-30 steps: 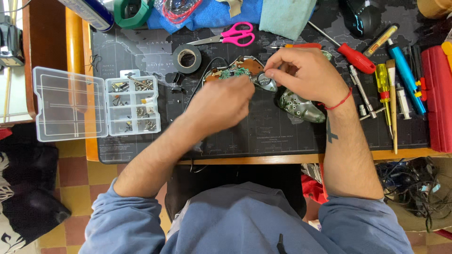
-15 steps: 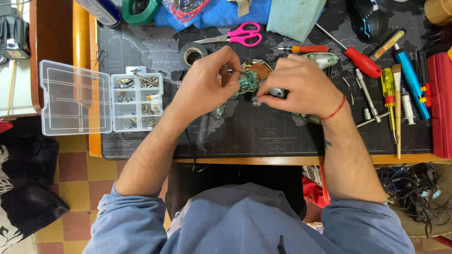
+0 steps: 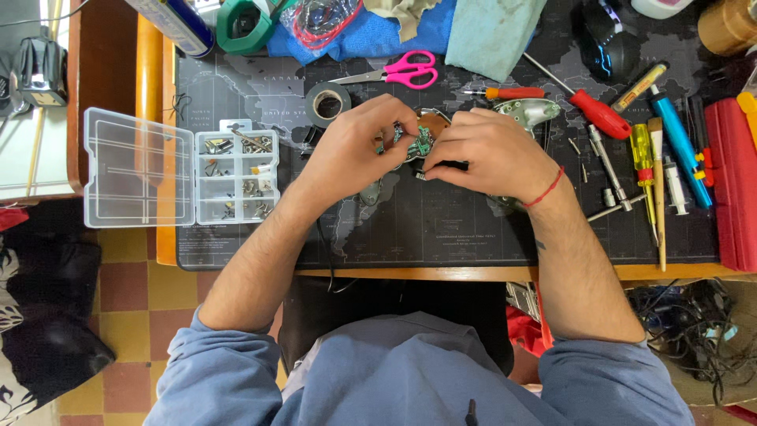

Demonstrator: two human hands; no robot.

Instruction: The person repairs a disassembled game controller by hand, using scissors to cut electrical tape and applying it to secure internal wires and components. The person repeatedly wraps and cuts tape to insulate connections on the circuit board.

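Both of my hands meet over a small green circuit board [image 3: 415, 143] at the middle of the dark desk mat [image 3: 441, 229]. My left hand [image 3: 355, 150] pinches the board's left side with its fingertips. My right hand [image 3: 485, 154], with a red string at the wrist, covers the board's right side and grips it. A brown rounded part [image 3: 432, 122] shows just behind the board. A grey shell piece [image 3: 536, 110] lies behind my right hand. Much of the board is hidden by my fingers.
An open clear parts box [image 3: 181, 177] with small screws sits at left. Pink scissors [image 3: 402, 71] and a black tape roll [image 3: 327, 100] lie behind. Screwdrivers [image 3: 587, 106] and several tools spread at right beside a red case [image 3: 729, 181].
My hands have drawn together over the circuit board, the left one moving up to grip it. The view has shifted slightly.
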